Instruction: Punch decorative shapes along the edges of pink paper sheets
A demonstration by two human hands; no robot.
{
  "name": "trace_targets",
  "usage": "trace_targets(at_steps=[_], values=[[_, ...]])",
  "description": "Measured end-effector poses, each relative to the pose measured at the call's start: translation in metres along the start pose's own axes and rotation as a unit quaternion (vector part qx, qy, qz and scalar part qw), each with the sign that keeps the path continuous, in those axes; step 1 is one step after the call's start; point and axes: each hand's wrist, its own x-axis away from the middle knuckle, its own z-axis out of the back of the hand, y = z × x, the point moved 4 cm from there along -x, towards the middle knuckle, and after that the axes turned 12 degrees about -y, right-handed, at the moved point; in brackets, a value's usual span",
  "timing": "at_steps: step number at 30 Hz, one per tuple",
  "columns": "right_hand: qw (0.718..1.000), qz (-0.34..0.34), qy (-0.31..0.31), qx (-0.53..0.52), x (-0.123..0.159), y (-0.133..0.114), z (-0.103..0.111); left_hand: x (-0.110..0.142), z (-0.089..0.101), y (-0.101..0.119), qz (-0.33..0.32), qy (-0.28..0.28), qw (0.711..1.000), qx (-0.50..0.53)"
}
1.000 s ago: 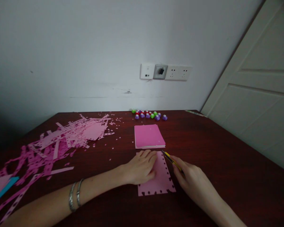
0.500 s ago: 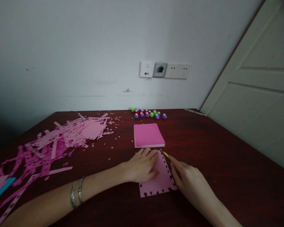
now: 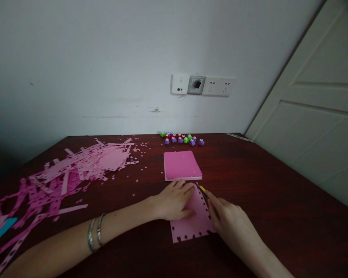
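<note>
A light pink sheet of paper [image 3: 188, 226] lies on the dark red table, with small star and heart shapes punched along its bottom and right edges. My left hand [image 3: 174, 200] rests flat on its upper left part, fingers stretched out. In my right hand [image 3: 230, 216] is a slim yellow and black utility knife [image 3: 202, 190], its dark tip at the sheet's top right corner. The knife's lower part is hidden by my fingers. Just beyond the sheet sits a stack of pink square paper [image 3: 182, 165].
A heap of pink punched strips [image 3: 84, 166] spreads over the left side, with tiny cut-outs scattered beside it. Several small coloured craft punches [image 3: 180, 139] stand near the wall. Blue paper [image 3: 1, 231] lies at the left edge. A ruler-like strip [image 3: 239, 137] lies at the far right.
Almost nothing differs. My right hand has shifted very slightly left, with the knife at the same corner; my left hand stays on the sheet.
</note>
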Motion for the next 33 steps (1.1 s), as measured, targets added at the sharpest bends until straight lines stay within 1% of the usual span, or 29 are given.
trace_targets(at_steps=[5, 12, 17, 21, 28, 33], values=[[1.0, -0.01, -0.011, 0.021, 0.0, -0.003, 0.002, -0.002, 0.004, 0.0, -0.007, -0.004, 1.0, -0.005], [0.998, -0.008, 0.008, 0.054, 0.002, -0.005, 0.001, -0.004, 0.007, 0.001, -0.01, 0.004, 1.0, -0.013], [0.997, -0.002, 0.026, 0.078, 0.005, -0.007, -0.001, -0.004, 0.011, 0.003, -0.011, -0.004, 1.0, -0.01], [0.997, 0.001, 0.039, 0.07, 0.005, -0.007, -0.002, -0.005, 0.011, 0.002, -0.007, -0.009, 1.0, -0.006], [0.997, -0.003, 0.041, 0.064, 0.005, -0.006, -0.007, -0.008, 0.007, -0.003, -0.013, -0.004, 1.0, -0.004], [0.998, -0.004, 0.033, 0.059, 0.005, -0.008, -0.004, -0.009, 0.006, -0.005, -0.01, 0.002, 1.0, -0.003]])
